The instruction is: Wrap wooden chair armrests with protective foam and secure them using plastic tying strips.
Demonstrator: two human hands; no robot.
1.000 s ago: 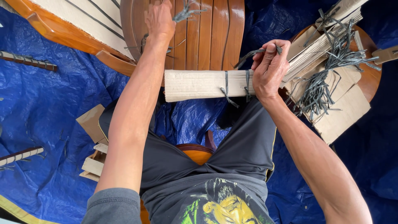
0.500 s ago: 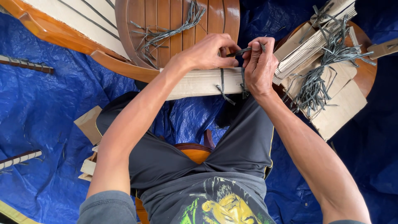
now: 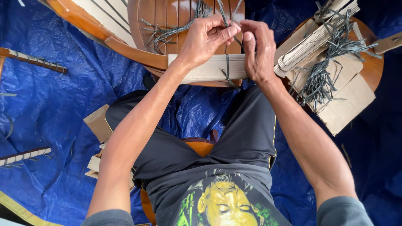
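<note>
- Two hands meeting over cardboard bundle (image 3: 205,69) at near edge of slatted wooden seat (image 3: 167,16).
- Left hand (image 3: 205,37) and right hand (image 3: 257,50) both pinching grey strap (image 3: 227,19).
- Loose straps (image 3: 324,71) heaped on cardboard at right.

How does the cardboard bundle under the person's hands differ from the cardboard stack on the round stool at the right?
The cardboard bundle lies level, bound by grey strips; the cardboard stack is fanned, tilted and spread wider. The bundle's strips wrap it tightly; the stack's strips lie loose on top. Both are pale brown cardboard resting on varnished wood.
</note>
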